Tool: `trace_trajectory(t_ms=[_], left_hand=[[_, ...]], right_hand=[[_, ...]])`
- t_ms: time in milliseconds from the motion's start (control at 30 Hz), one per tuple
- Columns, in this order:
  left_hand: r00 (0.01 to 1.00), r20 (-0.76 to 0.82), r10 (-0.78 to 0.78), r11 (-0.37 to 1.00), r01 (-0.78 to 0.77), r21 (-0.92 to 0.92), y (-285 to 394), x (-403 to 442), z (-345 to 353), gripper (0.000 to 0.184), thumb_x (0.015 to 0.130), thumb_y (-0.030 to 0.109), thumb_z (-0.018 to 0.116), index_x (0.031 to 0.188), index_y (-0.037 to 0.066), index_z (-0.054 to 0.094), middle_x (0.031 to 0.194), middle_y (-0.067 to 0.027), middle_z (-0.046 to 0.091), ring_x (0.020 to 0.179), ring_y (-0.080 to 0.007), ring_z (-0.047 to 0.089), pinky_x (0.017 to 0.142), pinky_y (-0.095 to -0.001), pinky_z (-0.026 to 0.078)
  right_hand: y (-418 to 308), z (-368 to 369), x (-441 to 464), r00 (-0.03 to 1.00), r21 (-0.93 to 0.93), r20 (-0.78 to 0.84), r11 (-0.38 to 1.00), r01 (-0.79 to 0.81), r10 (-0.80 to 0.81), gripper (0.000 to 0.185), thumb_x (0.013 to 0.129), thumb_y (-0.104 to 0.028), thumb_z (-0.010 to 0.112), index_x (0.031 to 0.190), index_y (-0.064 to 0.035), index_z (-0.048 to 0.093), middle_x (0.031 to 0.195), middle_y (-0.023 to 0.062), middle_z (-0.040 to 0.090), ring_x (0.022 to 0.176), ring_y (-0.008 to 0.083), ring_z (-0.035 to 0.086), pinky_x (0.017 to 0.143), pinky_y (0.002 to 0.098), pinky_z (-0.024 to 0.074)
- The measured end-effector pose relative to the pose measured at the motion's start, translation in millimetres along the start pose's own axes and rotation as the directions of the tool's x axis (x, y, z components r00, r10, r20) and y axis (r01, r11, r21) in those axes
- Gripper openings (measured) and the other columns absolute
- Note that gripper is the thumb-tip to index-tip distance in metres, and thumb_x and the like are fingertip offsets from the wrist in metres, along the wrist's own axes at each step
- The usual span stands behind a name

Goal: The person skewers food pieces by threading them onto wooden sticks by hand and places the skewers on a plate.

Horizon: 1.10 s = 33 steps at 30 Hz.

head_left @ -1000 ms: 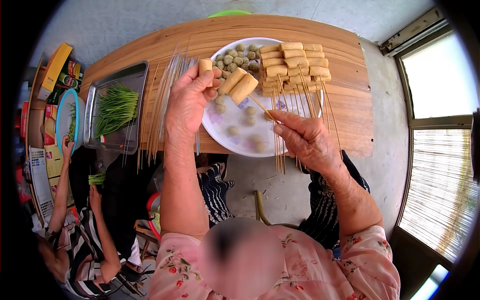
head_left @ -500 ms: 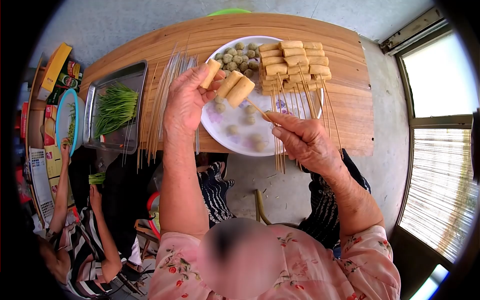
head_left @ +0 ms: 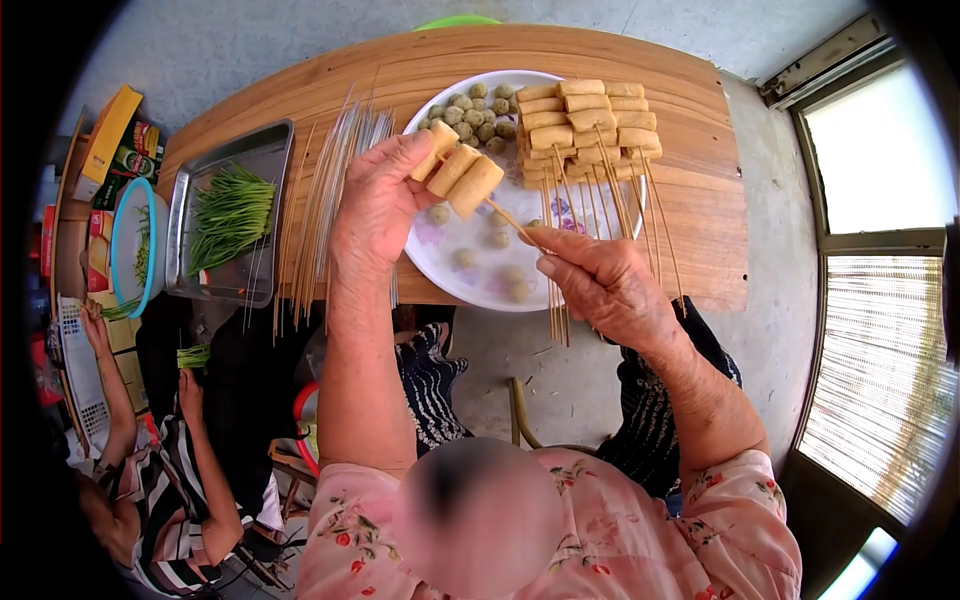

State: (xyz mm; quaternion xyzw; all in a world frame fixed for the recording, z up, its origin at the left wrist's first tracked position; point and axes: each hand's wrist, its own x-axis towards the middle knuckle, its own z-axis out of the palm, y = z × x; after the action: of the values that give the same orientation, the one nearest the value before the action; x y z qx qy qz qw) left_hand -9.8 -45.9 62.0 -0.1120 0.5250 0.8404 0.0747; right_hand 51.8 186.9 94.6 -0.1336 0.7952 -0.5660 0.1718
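My left hand (head_left: 372,205) pinches a short tan roll (head_left: 436,148), possibly tofu skin, between thumb and fingers above the plate. Two similar rolls (head_left: 470,182) sit side by side on a bamboo skewer (head_left: 513,224). The skewer's lower part is in the closed fingers of my right hand (head_left: 610,285). Its tip meets the third roll; how deep it has gone in is unclear. Below lies a white plate (head_left: 425,268) with greenish-grey balls (head_left: 472,116) at its far side. A stack of skewered rolls (head_left: 590,125) rests on the plate's right side, sticks pointing toward me.
Loose skewers (head_left: 340,190) lie on the wooden table (head_left: 700,210) left of the plate. Beyond them a metal tray (head_left: 281,170) holds green stalks (head_left: 233,215). At far left, a co-worker's hand (head_left: 97,330) is near a blue-rimmed basin (head_left: 157,260). A window stands at right.
The roll in my left hand has come against the skewer tip, and my right hand has shifted slightly left. The co-worker's upper hand has moved down and left from the basin, near green stalks.
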Motion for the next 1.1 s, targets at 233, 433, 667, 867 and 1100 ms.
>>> trace_trajectory(t_ms=[233,433,667,867,1100], left_hand=[[0.999,0.000,-0.032,0.999,0.032,0.018,-7.4,2.2,2.5,0.031,0.086,0.022,0.063,0.104,-0.002,0.059,0.098,-0.0128,0.064,0.085,-0.0227,0.065,0.070,-0.0369,0.055],[1.000,0.016,-0.016,1.000,0.016,-0.021,-7.9,0.9,5.6,0.029,0.085,0.021,0.065,0.103,0.000,0.059,0.100,-0.0118,0.063,0.090,-0.0223,0.064,0.075,-0.0364,0.055],[0.999,-0.037,0.028,1.000,-0.028,-0.011,-8.0,2.5,7.0,0.028,0.087,0.022,0.062,0.105,0.001,0.057,0.101,-0.0101,0.062,0.091,-0.0202,0.063,0.075,-0.0338,0.052],[0.995,-0.074,0.070,0.997,-0.072,-0.016,-3.8,3.0,12.7,0.032,0.089,0.023,0.059,0.110,-0.001,0.056,0.104,-0.0138,0.062,0.088,-0.0211,0.063,0.074,-0.0332,0.053],[0.996,-0.088,0.014,0.998,-0.008,0.069,-2.6,0.3,16.6,0.034,0.090,0.022,0.058,0.113,-0.003,0.054,0.102,-0.0189,0.063,0.084,-0.0221,0.064,0.071,-0.0308,0.053]], right_hand=[[5.0,2.4,1.1,1.000,0.020,-0.028,1.000,0.007,-0.007,0.025,0.087,-0.007,0.058,0.110,0.0015,0.061,0.074,0.0185,0.061,0.059,0.0180,0.057,0.058,0.0297,0.0476],[16.3,7.9,3.4,0.978,-0.034,-0.096,0.983,0.180,-0.183,0.025,0.087,-0.009,0.058,0.109,0.0024,0.061,0.078,0.0217,0.062,0.068,0.0297,0.063,0.063,0.0337,0.0490],[13.9,5.9,3.1,0.941,-0.230,-0.128,0.933,0.278,-0.312,0.021,0.085,-0.012,0.059,0.103,-0.0007,0.062,0.073,0.0204,0.062,0.066,0.0366,0.061,0.059,0.0403,0.0490],[14.3,-7.7,-5.7,0.931,-0.358,-0.145,0.895,0.266,-0.335,0.021,0.084,-0.011,0.060,0.104,-0.0028,0.060,0.073,0.0190,0.061,0.066,0.0373,0.060,0.057,0.0415,0.0483],[35.8,-44.8,8.7,0.826,-0.247,-0.547,0.969,-0.007,-0.134,0.018,0.083,-0.009,0.061,0.098,0.0002,0.064,0.072,0.0221,0.061,0.065,0.0331,0.063,0.058,0.0349,0.0485]])
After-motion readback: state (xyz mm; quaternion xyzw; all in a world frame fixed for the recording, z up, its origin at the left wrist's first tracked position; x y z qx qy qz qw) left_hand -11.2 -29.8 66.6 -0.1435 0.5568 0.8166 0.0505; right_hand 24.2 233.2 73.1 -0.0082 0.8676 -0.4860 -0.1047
